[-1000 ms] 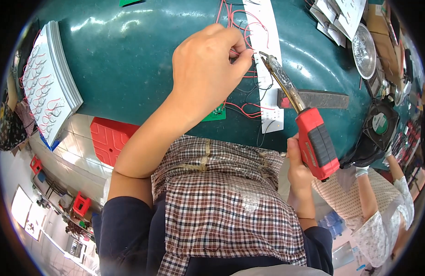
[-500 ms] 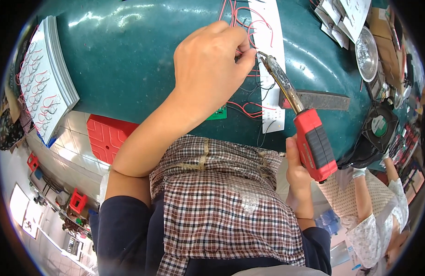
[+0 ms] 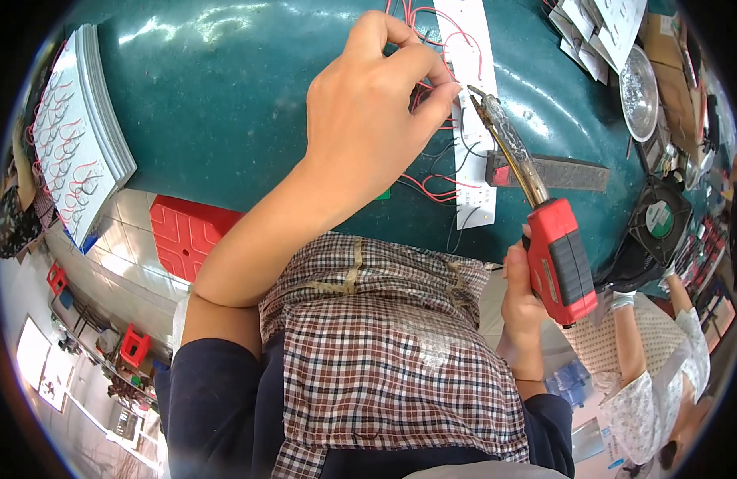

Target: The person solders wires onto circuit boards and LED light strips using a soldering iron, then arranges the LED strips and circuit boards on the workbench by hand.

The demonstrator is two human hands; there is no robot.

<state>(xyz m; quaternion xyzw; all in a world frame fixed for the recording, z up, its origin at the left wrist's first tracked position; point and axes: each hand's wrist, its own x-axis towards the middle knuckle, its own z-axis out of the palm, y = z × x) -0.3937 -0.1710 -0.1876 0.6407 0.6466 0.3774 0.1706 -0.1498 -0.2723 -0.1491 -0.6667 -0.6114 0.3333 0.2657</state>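
My left hand (image 3: 376,100) is over the white strip board (image 3: 474,180), thumb and forefinger pinched on a thin wire whose end I cannot make out. Red wires (image 3: 436,190) and dark ones run from the strip across the green table. My right hand (image 3: 522,299) grips the red and black handle of a soldering gun (image 3: 556,255). Its metal tip points up and left, close to my left fingertips at the strip; whether it touches is too small to tell. A sliver of green circuit board (image 3: 385,194) shows beneath my left wrist.
A dark grey bar (image 3: 568,173) lies right of the strip. Stacked white boards with wires (image 3: 73,144) stand at the left. Far right are more white boards (image 3: 596,40), a metal bowl (image 3: 638,92) and a black fan (image 3: 660,219). Another person's arm (image 3: 630,343) is at lower right.
My left hand has moved slightly right with its forefinger knuckles raised. The soldering gun has shifted right with my right hand. More of the green circuit board is now covered.
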